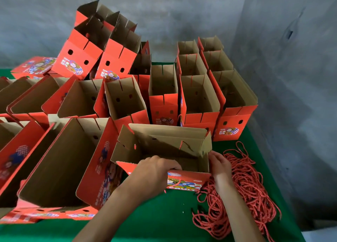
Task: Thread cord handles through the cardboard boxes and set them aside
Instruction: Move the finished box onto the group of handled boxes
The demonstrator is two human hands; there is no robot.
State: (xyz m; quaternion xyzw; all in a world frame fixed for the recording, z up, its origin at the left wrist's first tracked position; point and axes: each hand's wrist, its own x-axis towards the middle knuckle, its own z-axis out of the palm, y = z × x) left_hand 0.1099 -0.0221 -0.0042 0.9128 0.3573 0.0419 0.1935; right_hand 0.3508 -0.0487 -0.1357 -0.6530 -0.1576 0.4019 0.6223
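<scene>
Red-printed brown cardboard box lies open between your hands on the green-covered desk. Your left hand curls its fingers over the near wall, clamped on it; your right hand pinches the right-hand corner flap. One red twisted cord end already pokes through the far wall beyond your fingers, so threading looks under way; next, probably, comes feeding the other end through. Roughly twenty more boxes crowd beyond; one heap of loose cords lies just right of your right hand.
</scene>
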